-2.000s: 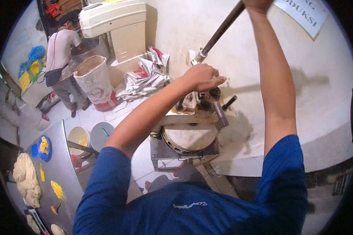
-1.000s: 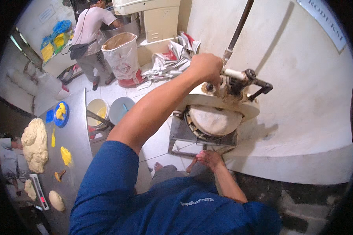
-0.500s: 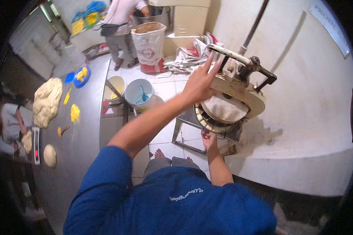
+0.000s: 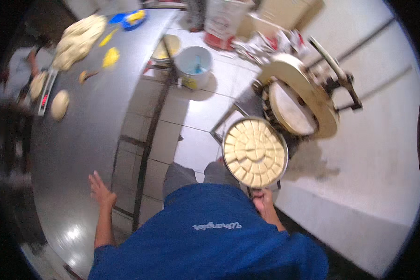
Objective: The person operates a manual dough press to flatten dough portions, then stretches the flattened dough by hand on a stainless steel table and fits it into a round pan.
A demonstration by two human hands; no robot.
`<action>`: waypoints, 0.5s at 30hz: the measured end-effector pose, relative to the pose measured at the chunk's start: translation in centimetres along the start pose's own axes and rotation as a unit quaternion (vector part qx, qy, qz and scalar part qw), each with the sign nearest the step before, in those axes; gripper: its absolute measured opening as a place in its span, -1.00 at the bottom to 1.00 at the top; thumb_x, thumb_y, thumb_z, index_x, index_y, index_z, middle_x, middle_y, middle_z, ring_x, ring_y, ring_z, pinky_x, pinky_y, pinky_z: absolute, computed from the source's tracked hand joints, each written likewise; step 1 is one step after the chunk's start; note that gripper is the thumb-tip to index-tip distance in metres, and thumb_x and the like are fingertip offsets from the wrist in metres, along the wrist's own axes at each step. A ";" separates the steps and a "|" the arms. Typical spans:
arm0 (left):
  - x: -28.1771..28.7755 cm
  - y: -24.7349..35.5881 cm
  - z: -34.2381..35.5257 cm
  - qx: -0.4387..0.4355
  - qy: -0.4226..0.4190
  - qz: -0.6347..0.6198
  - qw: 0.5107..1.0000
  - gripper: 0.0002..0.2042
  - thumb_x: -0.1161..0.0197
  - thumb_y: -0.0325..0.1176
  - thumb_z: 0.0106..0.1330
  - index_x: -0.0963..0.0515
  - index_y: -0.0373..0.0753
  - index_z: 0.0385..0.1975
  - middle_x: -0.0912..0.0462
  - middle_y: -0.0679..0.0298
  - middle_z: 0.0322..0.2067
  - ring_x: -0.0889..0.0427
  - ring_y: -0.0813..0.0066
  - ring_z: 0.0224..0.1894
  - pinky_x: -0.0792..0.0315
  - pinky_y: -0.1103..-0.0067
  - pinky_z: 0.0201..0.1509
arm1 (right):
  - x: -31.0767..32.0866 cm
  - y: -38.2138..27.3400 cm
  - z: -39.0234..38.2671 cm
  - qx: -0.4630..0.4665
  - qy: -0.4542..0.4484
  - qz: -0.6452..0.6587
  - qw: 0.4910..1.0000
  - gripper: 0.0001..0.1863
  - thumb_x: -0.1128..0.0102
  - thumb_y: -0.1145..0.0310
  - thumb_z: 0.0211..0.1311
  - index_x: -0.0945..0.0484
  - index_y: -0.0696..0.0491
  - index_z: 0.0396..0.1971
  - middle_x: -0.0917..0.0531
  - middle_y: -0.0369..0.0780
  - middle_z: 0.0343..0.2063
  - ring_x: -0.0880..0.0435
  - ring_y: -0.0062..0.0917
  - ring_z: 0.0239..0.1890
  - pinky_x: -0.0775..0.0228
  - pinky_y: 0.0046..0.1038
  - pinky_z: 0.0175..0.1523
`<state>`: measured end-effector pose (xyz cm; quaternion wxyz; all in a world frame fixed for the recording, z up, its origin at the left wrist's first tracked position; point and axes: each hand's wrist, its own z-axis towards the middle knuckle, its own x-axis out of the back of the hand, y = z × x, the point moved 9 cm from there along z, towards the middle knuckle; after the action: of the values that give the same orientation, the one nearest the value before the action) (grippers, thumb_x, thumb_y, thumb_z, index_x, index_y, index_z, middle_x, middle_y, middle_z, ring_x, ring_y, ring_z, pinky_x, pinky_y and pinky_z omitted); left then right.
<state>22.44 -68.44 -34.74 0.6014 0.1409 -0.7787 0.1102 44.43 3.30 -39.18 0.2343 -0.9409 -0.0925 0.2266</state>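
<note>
Your right hand (image 4: 264, 202): pinching the near rim of the round pan (image 4: 287, 155); the fingers underneath are mostly hidden.
Your left hand (image 4: 102, 193): spread, holding nothing, at the near edge of the table (image 4: 91, 144); you cannot tell from here whether it touches.
Round pan: in front of your right side, filled with cut dough (image 4: 265, 143), a dark gap showing between some pieces.
Step in hand: you appear to be supporting the portioned dough just in front of the press, one-handed.
Next move: calls for a level pan and a firm wrist, as the weight sits beyond your grip; your left hand could steady it.
Press (image 4: 291, 107): just beyond the pan, its pale disc tilted in your view.
Dough ball (image 4: 60, 105): on the table, beside the scale (image 4: 47, 93).
White bucket (image 4: 187, 82): on the floor past the table's edge, a blue tool (image 4: 198, 68) inside.
Dough mass (image 4: 79, 39): toward the table's far end.
</note>
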 end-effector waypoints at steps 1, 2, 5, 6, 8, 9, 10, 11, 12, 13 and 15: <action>0.1 2.1 -0.6 0.002 0.026 -0.008 1.000 0.31 -0.60 -0.45 -0.03 0.31 0.02 0.64 0.33 -0.02 0.64 0.04 -0.24 0.60 0.11 -0.25 0.55 | -0.2 -1.5 -0.7 0.001 -0.053 0.015 0.998 -0.54 -0.07 0.65 0.00 -0.54 0.10 -0.01 -0.58 -0.29 -0.25 -0.45 -0.64 -0.43 -0.34 -0.63 -0.43; 0.1 4.4 -0.7 0.012 0.002 -0.016 1.000 0.31 -0.61 -0.44 -0.03 0.31 0.01 0.64 0.34 -0.02 0.64 0.06 -0.21 0.61 0.14 -0.24 0.57 | -1.3 -2.9 -1.1 -0.017 -0.089 -0.008 0.996 -0.60 -0.12 0.62 0.06 -0.56 0.11 -0.04 -0.59 -0.28 -0.25 -0.49 -0.65 -0.38 -0.34 -0.68 -0.42; 2.1 7.6 -5.1 0.025 -0.004 -0.037 0.999 0.31 -0.63 -0.39 -0.01 0.30 0.02 0.64 0.34 -0.03 0.63 0.11 -0.16 0.63 0.22 -0.19 0.60 | -5.1 -4.9 -3.4 -0.094 -0.145 -0.024 0.985 -0.55 -0.09 0.64 0.14 -0.53 0.15 0.09 -0.64 -0.22 -0.12 -0.52 -0.66 -0.32 -0.45 -0.69 -0.42; 3.6 7.7 -6.5 0.044 -0.019 -0.039 0.998 0.31 -0.64 -0.37 -0.01 0.30 0.00 0.64 0.35 -0.03 0.63 0.12 -0.15 0.63 0.23 -0.18 0.61 | -7.0 -5.5 -4.1 -0.101 -0.188 -0.069 0.974 -0.55 -0.10 0.63 0.16 -0.52 0.15 0.11 -0.65 -0.22 -0.11 -0.53 -0.67 -0.32 -0.46 -0.69 -0.42; 5.0 10.8 -9.4 0.050 -0.012 -0.036 0.998 0.32 -0.67 -0.32 -0.04 0.28 -0.04 0.64 0.33 -0.04 0.63 0.13 -0.14 0.63 0.25 -0.16 0.62 | -7.2 -6.5 -1.7 -0.112 -0.269 -0.125 0.948 -0.54 -0.12 0.62 0.19 -0.51 0.14 0.13 -0.65 -0.23 -0.11 -0.54 -0.69 -0.35 -0.47 -0.68 -0.41; 5.4 12.5 -12.0 0.053 -0.003 -0.032 0.998 0.33 -0.68 -0.28 -0.05 0.25 -0.08 0.64 0.31 -0.04 0.63 0.14 -0.13 0.64 0.26 -0.16 0.62 | -7.2 -8.1 0.3 -0.126 -0.299 -0.152 0.934 -0.54 -0.12 0.62 0.19 -0.51 0.13 0.14 -0.66 -0.24 -0.12 -0.53 -0.69 -0.36 -0.47 -0.67 -0.41; 5.9 14.8 -12.9 0.027 -0.009 -0.049 0.998 0.26 -0.65 -0.15 0.01 0.19 -0.09 0.64 0.28 -0.04 0.63 0.14 -0.13 0.64 0.29 -0.16 0.62 | -8.0 -9.1 1.6 -0.134 -0.327 -0.182 0.918 -0.53 -0.12 0.62 0.19 -0.51 0.13 0.15 -0.66 -0.26 -0.13 -0.53 -0.70 -0.38 -0.47 -0.67 -0.41; 6.1 16.2 -13.5 -0.002 -0.015 -0.066 0.998 0.21 -0.61 -0.01 0.07 0.14 -0.10 0.64 0.24 -0.05 0.63 0.14 -0.13 0.64 0.32 -0.16 0.63 | -11.6 -10.0 0.4 -0.103 -0.318 -0.234 0.913 -0.57 -0.09 0.63 0.18 -0.52 0.14 0.10 -0.64 -0.32 -0.25 -0.50 -0.74 -0.45 -0.44 -0.71 -0.42; 4.9 15.8 -14.8 -0.012 -0.021 -0.229 0.973 0.15 -0.52 0.14 0.14 0.08 -0.08 0.63 0.21 -0.06 0.63 0.13 -0.14 0.63 0.33 -0.17 0.62 | -14.3 -10.4 -1.5 -0.154 -0.371 -0.241 0.883 -0.59 -0.20 0.52 0.24 -0.51 0.19 0.11 -0.65 -0.28 -0.24 -0.52 -0.69 -0.46 -0.47 -0.72 -0.44; 3.5 15.8 -16.4 -0.034 -0.011 -0.384 0.922 0.09 -0.42 0.28 0.20 0.03 -0.07 0.63 0.18 -0.08 0.62 0.11 -0.16 0.63 0.35 -0.17 0.62 | -16.0 -11.1 -2.1 -0.199 -0.423 -0.239 0.851 -0.56 -0.31 0.42 0.30 -0.50 0.24 0.13 -0.67 -0.23 -0.24 -0.54 -0.64 -0.47 -0.50 -0.73 -0.46; 6.9 16.8 -22.7 0.016 0.015 -0.341 0.940 0.05 -0.28 0.38 0.25 0.01 -0.05 0.63 0.19 -0.06 0.62 0.12 -0.18 0.63 0.38 -0.19 0.61 | -17.7 -13.0 -4.2 -0.167 -0.444 -0.275 0.836 -0.70 -0.22 0.49 0.25 -0.52 0.18 -0.02 -0.64 -0.28 -0.34 -0.55 -0.69 -0.49 -0.48 -0.74 -0.47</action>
<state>35.43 -45.63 -22.40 0.6123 0.4065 -0.6726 -0.0868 29.91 8.01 -22.83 0.0597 -0.7000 -0.4780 0.5272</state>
